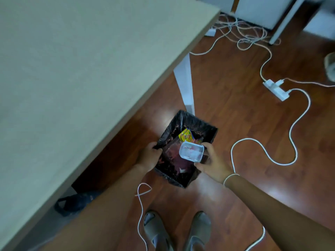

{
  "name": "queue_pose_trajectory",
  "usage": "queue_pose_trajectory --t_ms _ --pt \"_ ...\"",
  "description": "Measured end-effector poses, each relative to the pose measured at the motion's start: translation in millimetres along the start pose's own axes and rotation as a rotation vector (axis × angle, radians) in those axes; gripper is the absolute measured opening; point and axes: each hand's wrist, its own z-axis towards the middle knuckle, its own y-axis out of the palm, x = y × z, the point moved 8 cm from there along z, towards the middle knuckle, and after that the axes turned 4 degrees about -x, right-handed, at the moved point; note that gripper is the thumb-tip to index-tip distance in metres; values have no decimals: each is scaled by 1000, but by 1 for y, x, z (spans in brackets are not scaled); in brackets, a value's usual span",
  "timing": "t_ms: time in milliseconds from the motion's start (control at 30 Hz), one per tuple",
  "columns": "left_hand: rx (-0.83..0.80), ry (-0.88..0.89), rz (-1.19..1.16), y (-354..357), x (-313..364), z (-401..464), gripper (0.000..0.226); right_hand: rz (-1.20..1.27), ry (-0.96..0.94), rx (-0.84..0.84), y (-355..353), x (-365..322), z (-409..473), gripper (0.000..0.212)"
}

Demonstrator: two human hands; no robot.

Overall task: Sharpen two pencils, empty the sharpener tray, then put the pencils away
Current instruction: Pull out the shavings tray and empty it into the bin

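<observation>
A small clear sharpener tray (191, 150) is held over a waste bin (208, 130) lined with a black bag on the wooden floor. My right hand (213, 163) grips the tray at its right side, its open face towards me. My left hand (147, 156) holds the bin's left rim. A yellow wrapper (185, 136) and reddish scraps lie inside the bin. No pencils or sharpener body are in view.
A pale table top (81, 69) fills the left, with its white leg (184, 82) just behind the bin. White cables (262, 151) and a power strip (275, 89) lie across the floor at right. My two feet in grey sandals (177, 230) stand below the bin. A dark bag (76, 201) sits under the table.
</observation>
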Motion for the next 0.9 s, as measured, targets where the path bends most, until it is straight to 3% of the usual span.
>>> queue_pose_trajectory --t_ms 133,200,300,467,633,900 --pt "-32 71 -19 -6 59 -41 10 27 -60 90 -49 -60 -13 58" --pt "-68 118 25 -6 84 -62 28 17 -108 144 -72 -94 -21 57" --pt "-66 197 67 -15 120 -97 17 -33 -151 172 -97 -144 -37 54" --pt "-22 286 -30 -44 171 -144 33 -67 -220 208 -121 -203 -65 57" --pt "-39 285 -169 -68 184 -171 36 -45 -248 172 -118 -222 -89 63" --pt "-118 207 -141 -55 156 -164 41 133 -188 96 -88 -197 -89 65"
